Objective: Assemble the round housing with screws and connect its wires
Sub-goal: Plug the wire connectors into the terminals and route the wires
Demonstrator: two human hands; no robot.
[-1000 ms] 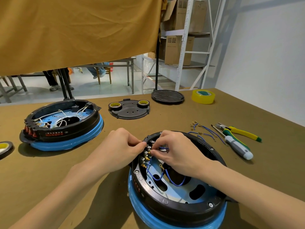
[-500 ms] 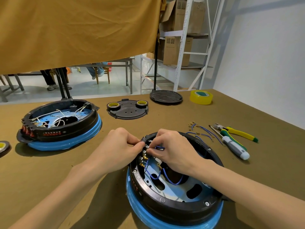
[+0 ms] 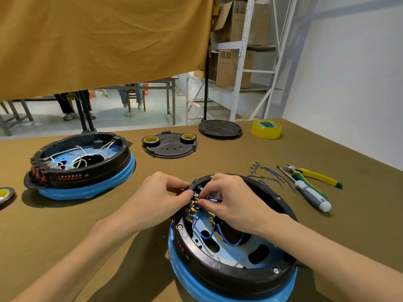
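Observation:
A round black housing point(image 3: 229, 273) on a blue base sits on the table just in front of me, open side up. Blue wires point(image 3: 209, 234) loop over its pale inner plate to a row of brass terminals point(image 3: 192, 207) on the left inner wall. My left hand point(image 3: 161, 197) grips the housing's rim beside the terminals from outside. My right hand point(image 3: 231, 201) reaches inside and pinches a blue wire end at the upper terminals. The contact point is partly hidden by my fingers.
A second housing point(image 3: 80, 168) with white wires stands at the left. A black plate point(image 3: 170, 146) carrying two tape rolls, a round black lid point(image 3: 220, 128) and yellow tape point(image 3: 266, 129) lie further back. Loose blue wires point(image 3: 266, 176), a screwdriver point(image 3: 309, 194) and cutters point(image 3: 314, 173) lie to the right.
My view has dipped and shifted slightly. Both hands stay at the terminal row, the right fingers having crept a little along it with the wire end.

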